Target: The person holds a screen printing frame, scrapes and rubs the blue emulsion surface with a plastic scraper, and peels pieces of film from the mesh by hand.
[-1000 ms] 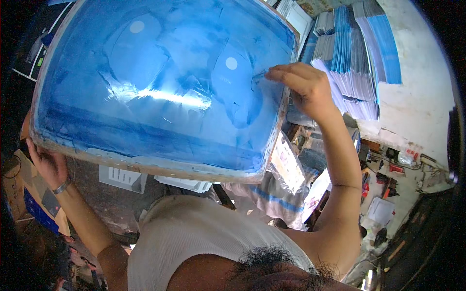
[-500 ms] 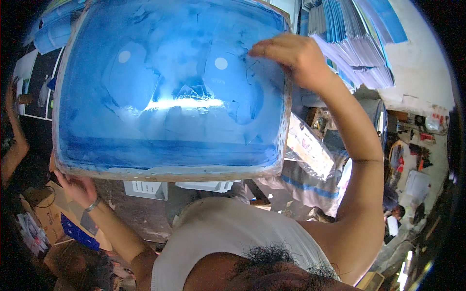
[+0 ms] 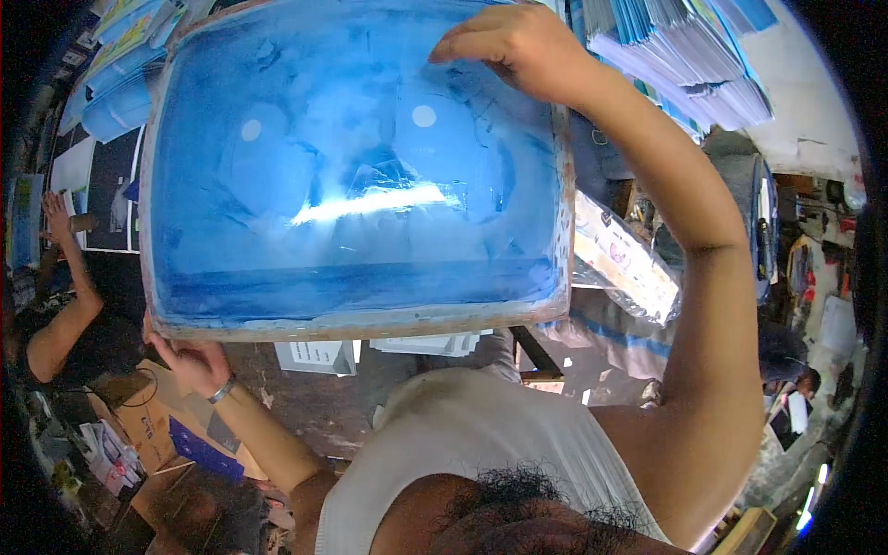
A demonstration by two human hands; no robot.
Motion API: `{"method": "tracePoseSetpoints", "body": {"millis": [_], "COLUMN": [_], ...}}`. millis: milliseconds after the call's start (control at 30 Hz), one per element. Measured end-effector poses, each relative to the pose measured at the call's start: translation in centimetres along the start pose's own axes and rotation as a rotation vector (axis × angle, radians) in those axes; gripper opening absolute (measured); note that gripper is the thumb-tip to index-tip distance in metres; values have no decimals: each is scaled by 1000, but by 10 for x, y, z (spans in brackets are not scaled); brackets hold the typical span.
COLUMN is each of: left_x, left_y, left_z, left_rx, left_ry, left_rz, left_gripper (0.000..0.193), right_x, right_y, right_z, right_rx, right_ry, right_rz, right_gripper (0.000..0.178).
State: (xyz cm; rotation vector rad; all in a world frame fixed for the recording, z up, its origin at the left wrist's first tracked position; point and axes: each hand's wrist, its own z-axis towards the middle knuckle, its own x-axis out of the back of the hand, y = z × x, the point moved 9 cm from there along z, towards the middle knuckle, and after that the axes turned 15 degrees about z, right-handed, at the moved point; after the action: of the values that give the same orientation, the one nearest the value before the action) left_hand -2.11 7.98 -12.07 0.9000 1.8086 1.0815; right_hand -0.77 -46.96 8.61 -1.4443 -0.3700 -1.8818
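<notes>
A screen printing frame (image 3: 361, 329) with blue, glossy mesh fills the upper middle of the view. Two pale round spots show on the mesh, and a bright glare crosses it. At the frame's near left corner, my left hand (image 3: 196, 368) grips the edge, part of its fingers behind the wood. My right hand (image 3: 532, 51) is over the far right part of the mesh, wrist bent, fingertips pinched together and pointing left. Whatever they hold, if anything, is too small to make out. Sheets of white paper (image 3: 319, 357) stick out below the frame's near edge.
Tall stacks of blue and white paper (image 3: 661, 55) stand at the far right, more blue sheets (image 3: 125, 102) at the far left. A plastic-wrapped package (image 3: 624, 259) lies right of the frame. Another person's arm (image 3: 79, 277) reaches in at left, above a cardboard box (image 3: 143, 416).
My right hand has moved up and left over the mesh. My left hand keeps to the frame's corner. The whole view has shifted, bringing more of the other person's arm into sight.
</notes>
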Motion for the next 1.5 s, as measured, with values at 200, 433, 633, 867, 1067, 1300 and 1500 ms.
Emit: {"method": "tracePoseSetpoints", "body": {"millis": [200, 433, 633, 867, 1067, 1300, 1500], "left_x": [-8, -12, -7, -16, -1, -3, -10], "left_y": [5, 4, 7, 7, 0, 5, 0], "left_z": [-8, -2, -3, -2, 4, 3, 1], "left_rx": [-21, -37, -36, -40, -7, -47, -29], "left_ry": [-42, -50, -73, -176, -141, -147, -121], "left_rz": [-22, 14, -25, -51, -72, -69, -92], "left_gripper": [56, 52, 48, 42, 45, 44, 45], "right_x": [-11, -15, -3, 9, -2, 24, 1], "right_y": [2, 5, -24, -9, -21, -8, 27], "right_z": [-12, -14, -60, -49, -79, -72, 3], "right_rx": [-24, -52, -29, -3, -38, -86, -79], "right_ry": [-138, -85, -166, 26, -158, -74, 63], "right_rz": [74, 90, 90, 22, 30, 113, 93], "right_gripper": [39, 37, 37, 34, 32, 32, 37]}}
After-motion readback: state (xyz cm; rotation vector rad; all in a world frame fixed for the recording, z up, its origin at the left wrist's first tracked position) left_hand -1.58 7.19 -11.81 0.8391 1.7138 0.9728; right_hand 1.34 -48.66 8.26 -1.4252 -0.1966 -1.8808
